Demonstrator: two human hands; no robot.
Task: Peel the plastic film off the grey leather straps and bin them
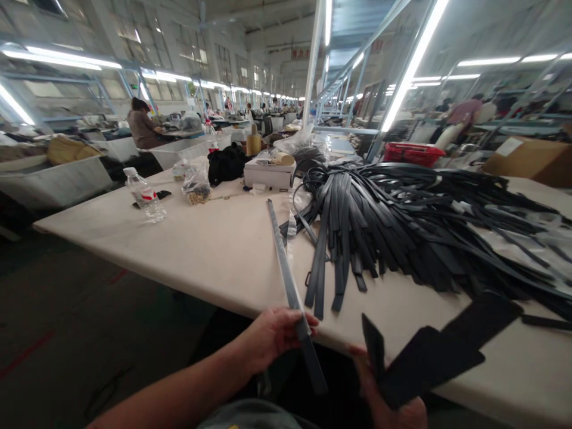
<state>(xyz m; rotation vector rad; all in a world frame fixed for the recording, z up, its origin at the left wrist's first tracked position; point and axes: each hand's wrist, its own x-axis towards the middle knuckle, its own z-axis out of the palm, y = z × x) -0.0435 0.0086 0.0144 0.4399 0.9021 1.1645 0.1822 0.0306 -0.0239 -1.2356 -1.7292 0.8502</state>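
Observation:
My left hand is closed on the near end of a long dark strap that runs away from me across the cream table. My right hand, low at the table's front edge, grips several flat black pieces fanned out over the edge. A big heap of black straps covers the table just beyond both hands.
A water bottle, a clear bag of small parts, a black bag and a white box stand at the far left of the table. A red basket and a cardboard box lie behind. People work at distant benches.

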